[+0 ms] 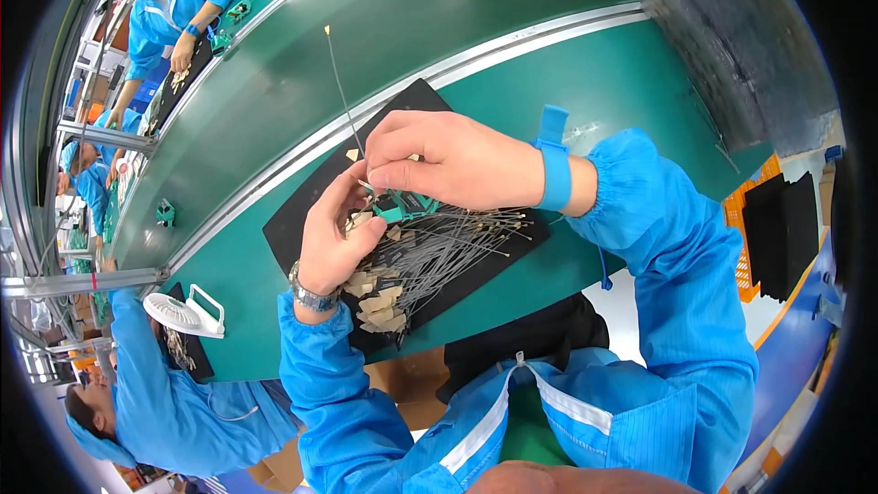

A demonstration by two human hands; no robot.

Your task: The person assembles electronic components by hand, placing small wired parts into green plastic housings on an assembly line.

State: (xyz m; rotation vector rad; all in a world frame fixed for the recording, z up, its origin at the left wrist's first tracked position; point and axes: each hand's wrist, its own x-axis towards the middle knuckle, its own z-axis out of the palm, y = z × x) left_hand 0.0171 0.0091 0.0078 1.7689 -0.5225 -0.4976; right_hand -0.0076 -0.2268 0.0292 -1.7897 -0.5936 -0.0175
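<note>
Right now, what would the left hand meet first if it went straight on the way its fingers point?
Probably the right hand, just beyond the left hand in the picture; the depth between them is unclear.

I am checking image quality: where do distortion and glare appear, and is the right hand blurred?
Head view: the long metal rail bows and the corners are black; head view: pale glare on the green tabletop beside the blue wristband; head view: the right hand looks fairly sharp.
</note>
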